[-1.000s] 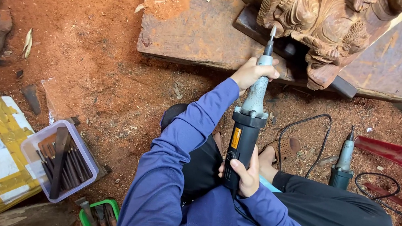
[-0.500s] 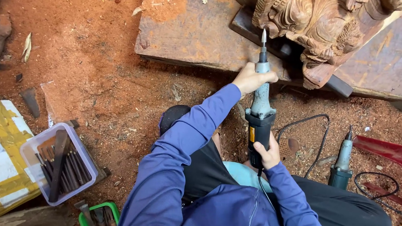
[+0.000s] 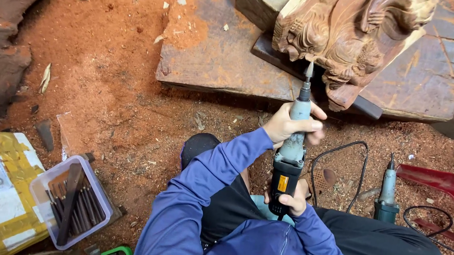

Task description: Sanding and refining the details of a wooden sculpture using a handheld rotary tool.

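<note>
While half a second ago the bit hovered short of the wood, the long grey-and-black electric die grinder [image 3: 290, 156] now touches the ornate carved wooden block [image 3: 345, 40] on the dark plank's near edge. Left hand [image 3: 290, 125] fingers wrap its grey neck, right hand [image 3: 292, 201] its black body; its long axis points away, tilted slightly right.

Single head-worn view, looking steeply down from close above the person's lap onto the sawdust-covered floor [image 3: 107, 82] ahead.
</note>
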